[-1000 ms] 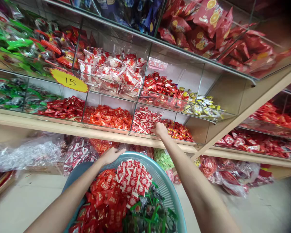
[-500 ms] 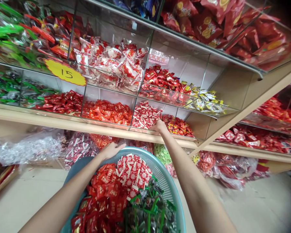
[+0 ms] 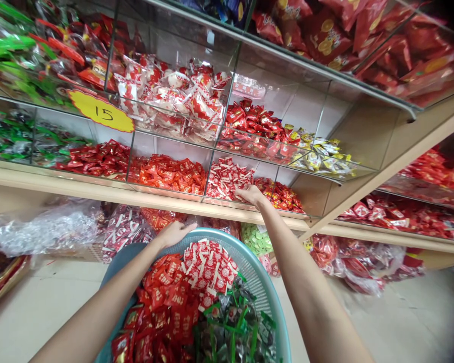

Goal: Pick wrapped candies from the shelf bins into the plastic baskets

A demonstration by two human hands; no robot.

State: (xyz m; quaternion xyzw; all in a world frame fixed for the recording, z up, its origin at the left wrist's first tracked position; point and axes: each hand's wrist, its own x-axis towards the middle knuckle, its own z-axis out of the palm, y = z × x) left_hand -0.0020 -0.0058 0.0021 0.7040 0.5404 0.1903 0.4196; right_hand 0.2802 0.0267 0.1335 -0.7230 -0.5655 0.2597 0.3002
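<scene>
My left hand [image 3: 175, 233] grips the far rim of a teal plastic basket [image 3: 263, 295]. The basket holds red sweets, red-and-white wrapped sweets [image 3: 208, 267] and green-wrapped ones [image 3: 234, 330]. My right hand [image 3: 250, 194] reaches into a glass bin on the lowest shelf row, resting on a heap of red-and-white sweets [image 3: 227, 177] at the divider beside a bin of red sweets [image 3: 282, 196]. Its fingers curl down into the heap; what they hold is hidden.
Glass-fronted bins of wrapped sweets fill the wooden shelf [image 3: 98, 194]. A yellow tag marked 15 [image 3: 101, 112] hangs at the left. Clear plastic bags of sweets [image 3: 49, 229] lie on the floor under the shelf. More bins run on at the right [image 3: 419, 217].
My right hand has shifted slightly right and down within the bin of red-and-white sweets. The left hand stays on the basket rim. The view has tilted a little.
</scene>
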